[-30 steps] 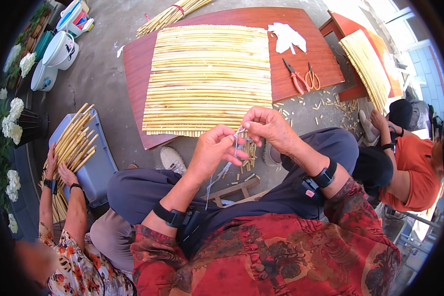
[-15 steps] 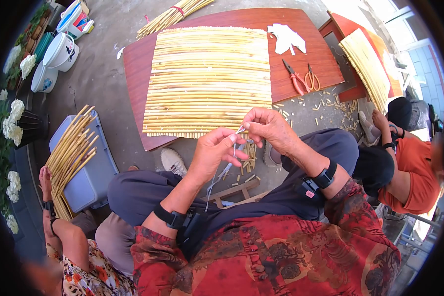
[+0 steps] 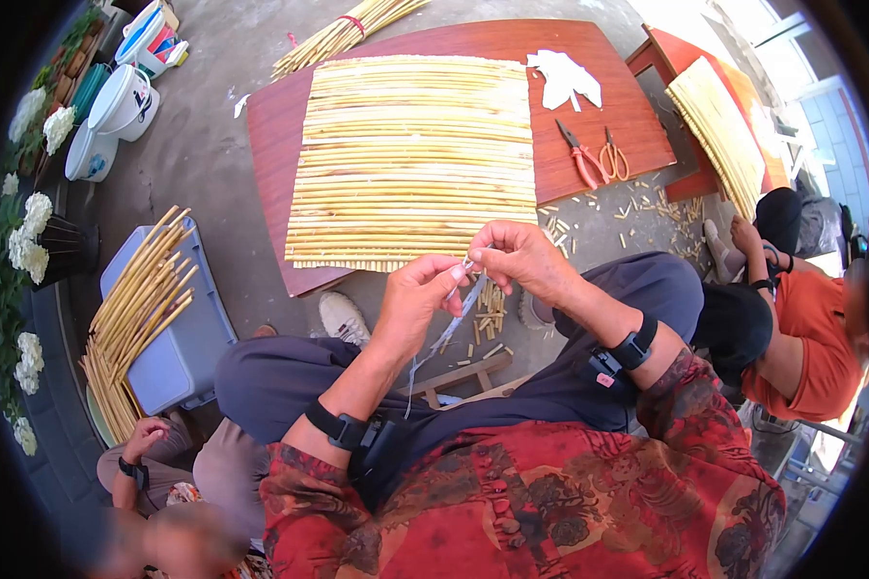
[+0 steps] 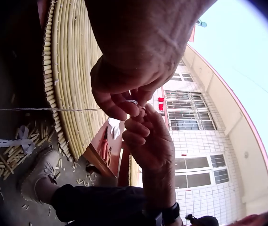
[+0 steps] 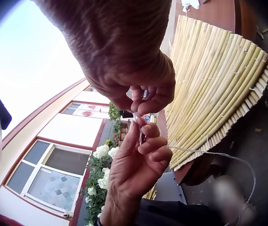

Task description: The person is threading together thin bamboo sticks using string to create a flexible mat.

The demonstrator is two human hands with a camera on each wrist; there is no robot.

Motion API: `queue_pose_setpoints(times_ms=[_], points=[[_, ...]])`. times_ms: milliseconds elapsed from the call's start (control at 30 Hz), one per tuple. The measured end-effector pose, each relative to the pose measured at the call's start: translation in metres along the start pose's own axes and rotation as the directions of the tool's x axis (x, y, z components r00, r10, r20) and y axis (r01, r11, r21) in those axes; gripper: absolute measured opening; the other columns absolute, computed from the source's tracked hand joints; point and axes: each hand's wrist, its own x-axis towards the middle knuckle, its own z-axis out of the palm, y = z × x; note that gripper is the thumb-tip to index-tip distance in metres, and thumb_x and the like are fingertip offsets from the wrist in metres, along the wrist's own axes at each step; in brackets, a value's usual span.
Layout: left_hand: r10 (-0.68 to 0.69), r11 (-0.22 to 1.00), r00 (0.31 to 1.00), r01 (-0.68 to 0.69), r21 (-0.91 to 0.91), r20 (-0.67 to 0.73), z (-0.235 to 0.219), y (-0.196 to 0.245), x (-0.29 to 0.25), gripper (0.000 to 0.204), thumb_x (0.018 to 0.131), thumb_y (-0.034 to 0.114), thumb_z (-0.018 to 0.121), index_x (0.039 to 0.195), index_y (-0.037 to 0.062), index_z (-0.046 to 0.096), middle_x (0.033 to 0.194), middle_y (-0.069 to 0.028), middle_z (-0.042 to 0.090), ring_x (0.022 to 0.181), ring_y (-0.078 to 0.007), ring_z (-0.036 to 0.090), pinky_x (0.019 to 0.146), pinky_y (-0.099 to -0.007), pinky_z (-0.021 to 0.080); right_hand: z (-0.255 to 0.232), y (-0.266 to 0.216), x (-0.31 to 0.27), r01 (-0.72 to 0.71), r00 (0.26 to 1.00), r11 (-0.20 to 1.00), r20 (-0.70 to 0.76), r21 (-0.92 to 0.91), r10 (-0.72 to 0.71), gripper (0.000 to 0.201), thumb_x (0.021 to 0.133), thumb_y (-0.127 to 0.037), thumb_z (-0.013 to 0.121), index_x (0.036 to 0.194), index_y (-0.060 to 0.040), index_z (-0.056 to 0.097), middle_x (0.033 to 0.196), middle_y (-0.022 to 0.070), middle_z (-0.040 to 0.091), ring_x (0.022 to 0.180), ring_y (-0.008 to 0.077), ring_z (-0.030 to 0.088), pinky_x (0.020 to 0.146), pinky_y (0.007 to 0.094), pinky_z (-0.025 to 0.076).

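Above the lap, the left hand [image 3: 417,294] and right hand [image 3: 517,259] meet fingertip to fingertip, both pinching a thin pale string [image 3: 446,330] that trails down toward the knees. Beyond them a mat of yellow reeds [image 3: 415,154] lies on the low reddish tabletop [image 3: 608,106], with cutters [image 3: 576,154] and scissors [image 3: 612,154] at its right. Farther off, a tied reed bundle [image 3: 343,31] rests on the concrete floor [image 3: 203,145].

Both forearms rise from the lap and converge in front of the body. Left hand [image 3: 410,299]: fingers curled, thumb and forefinger pressed together in a pinch. Right hand [image 3: 519,259]: raised slightly higher, fingertips [image 5: 146,96] bunched in a pinch, just touching those of the left. A dark band circles each wrist.
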Motion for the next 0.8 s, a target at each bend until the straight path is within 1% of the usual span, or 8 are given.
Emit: queue_pose_setpoints(times_ms=[200, 400, 500, 600, 667, 700, 733, 800], points=[[0.092, 0.992, 0.992, -0.084, 0.093, -0.087, -0.005, -0.010, -0.002, 0.011, 0.081, 0.008, 0.058, 0.089, 0.0008, 0.060, 0.076, -0.0036, 0.057, 0.055, -0.0067, 0.047, 0.048, -0.0218, 0.040, 0.011, 0.013, 0.002, -0.084, 0.996, 0.996, 0.016, -0.001, 0.084, 0.014, 0.084, -0.018, 0.055, 0.081, -0.0037, 0.054, 0.065, -0.0010, 0.053, 0.046, 0.0032, 0.044, 0.040, 0.0167, 0.037], [0.080, 0.995, 0.988, -0.087, -0.042, -0.135, -0.013, -0.020, 0.002, 0.007, 0.081, 0.007, 0.058, 0.085, 0.0011, 0.059, 0.070, -0.0021, 0.055, 0.051, -0.0059, 0.044, 0.045, -0.0208, 0.037, 0.017, 0.030, 0.008, -0.167, 0.986, 0.985, 0.033, 0.048, 0.166, 0.017, 0.083, -0.018, 0.056, 0.083, -0.0014, 0.054, 0.068, 0.0014, 0.055, 0.048, 0.0045, 0.046, 0.038, 0.0192, 0.039], [0.007, 0.998, 0.994, 0.000, 0.067, -0.105, -0.017, -0.023, 0.002, 0.006, 0.081, 0.007, 0.057, 0.084, 0.0010, 0.058, 0.068, -0.0012, 0.053, 0.049, -0.0053, 0.042, 0.042, -0.0201, 0.035, 0.015, 0.041, 0.016, -0.135, 0.990, 0.987, -0.027, 0.091, 0.137, 0.018, 0.083, -0.018, 0.055, 0.084, -0.0004, 0.055, 0.070, 0.0025, 0.056, 0.049, 0.0052, 0.047, 0.039, 0.0195, 0.041], [0.017, 0.995, 0.981, 0.002, 0.096, -0.191, -0.021, -0.027, 0.008, 0.007, 0.081, 0.007, 0.057, 0.084, 0.0010, 0.058, 0.067, -0.0007, 0.052, 0.048, -0.0047, 0.041, 0.042, -0.0199, 0.035, 0.012, 0.047, 0.023, -0.123, 0.992, 0.992, -0.032, 0.010, 0.124, 0.018, 0.083, -0.017, 0.055, 0.085, 0.0003, 0.055, 0.071, 0.0035, 0.057, 0.050, 0.0062, 0.049, 0.040, 0.0202, 0.042], [0.006, 0.994, 0.976, 0.018, 0.109, -0.220, -0.027, -0.030, 0.012, 0.006, 0.081, 0.007, 0.057, 0.083, 0.0013, 0.058, 0.066, -0.0004, 0.052, 0.048, -0.0046, 0.041, 0.041, -0.0198, 0.034, 0.009, 0.054, 0.032, -0.045, 0.992, 0.990, -0.126, -0.134, 0.028, 0.018, 0.083, -0.017, 0.054, 0.087, 0.0001, 0.055, 0.069, 0.0036, 0.057, 0.053, 0.0063, 0.051, 0.040, 0.0207, 0.043], [-0.004, 0.992, 0.969, 0.035, 0.121, -0.246, -0.030, -0.032, 0.014, 0.006, 0.080, 0.007, 0.057, 0.082, 0.0015, 0.058, 0.065, -0.0001, 0.051, 0.047, -0.0045, 0.041, 0.041, -0.0197, 0.034, 0.005, 0.045, 0.031, -0.128, 0.982, 0.960, -0.164, -0.250, 0.089, 0.015, 0.081, -0.013, 0.054, 0.087, 0.0000, 0.056, 0.068, 0.0068, 0.058, 0.056, 0.0107, 0.054, 0.046, 0.0258, 0.046], [-0.004, 0.992, 0.970, 0.036, 0.124, -0.245, -0.034, -0.035, 0.015, 0.006, 0.080, 0.007, 0.057, 0.082, 0.0015, 0.058, 0.065, -0.0001, 0.051, 0.047, -0.0045, 0.041, 0.041, -0.0197, 0.034, 0.002, 0.049, 0.034, -0.128, 0.982, 0.960, -0.165, -0.247, 0.088, 0.015, 0.081, -0.013, 0.054, 0.087, 0.0000, 0.056, 0.068, 0.0068, 0.058, 0.056, 0.0107, 0.054, 0.046, 0.0258, 0.046], [-0.033, 0.979, 0.968, 0.082, 0.188, -0.248, -0.039, -0.042, 0.019, 0.006, 0.079, 0.007, 0.057, 0.080, 0.0017, 0.058, 0.064, 0.0002, 0.051, 0.047, -0.0042, 0.041, 0.041, -0.0198, 0.034, -0.002, 0.061, 0.039, 0.031, 0.976, 0.861, -0.171, -0.508, -0.136, 0.015, 0.078, -0.009, 0.052, 0.088, -0.0007, 0.058, 0.071, 0.0122, 0.060, 0.063, 0.0198, 0.058, 0.058, 0.0318, 0.047]])
